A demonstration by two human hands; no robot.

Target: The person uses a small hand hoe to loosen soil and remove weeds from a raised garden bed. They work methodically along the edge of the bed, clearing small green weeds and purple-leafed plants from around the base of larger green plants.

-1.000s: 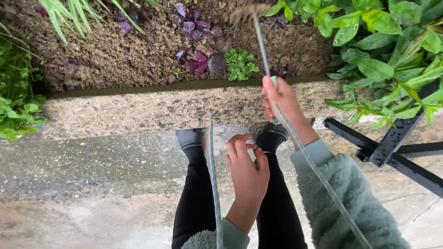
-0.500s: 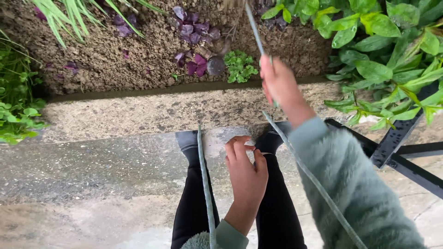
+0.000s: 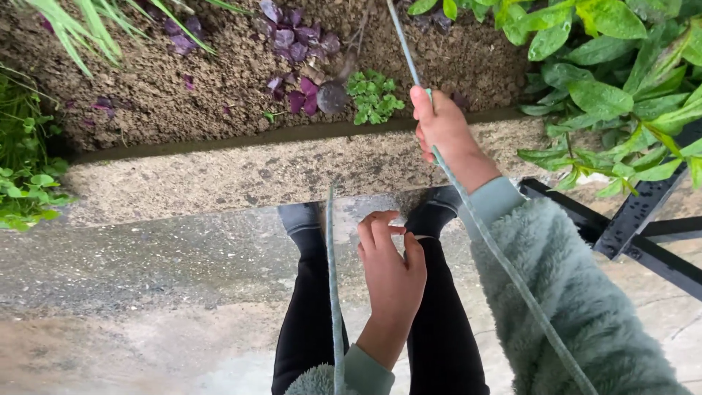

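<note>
The right hand (image 3: 442, 130) is closing its grip around a thin, pale green cord (image 3: 504, 267), holding it taut over the crumbly soil bed (image 3: 183, 95). The left hand (image 3: 391, 271) is pinching something small I cannot make out. The step in hand looks like guiding the cord, which needs steady tension

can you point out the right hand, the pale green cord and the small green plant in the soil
right hand (image 3: 444, 132): head view, back of the hand.
pale green cord (image 3: 512, 274): head view, stretch along the sleeve.
small green plant (image 3: 373, 95): head view, leaf cluster.
</note>
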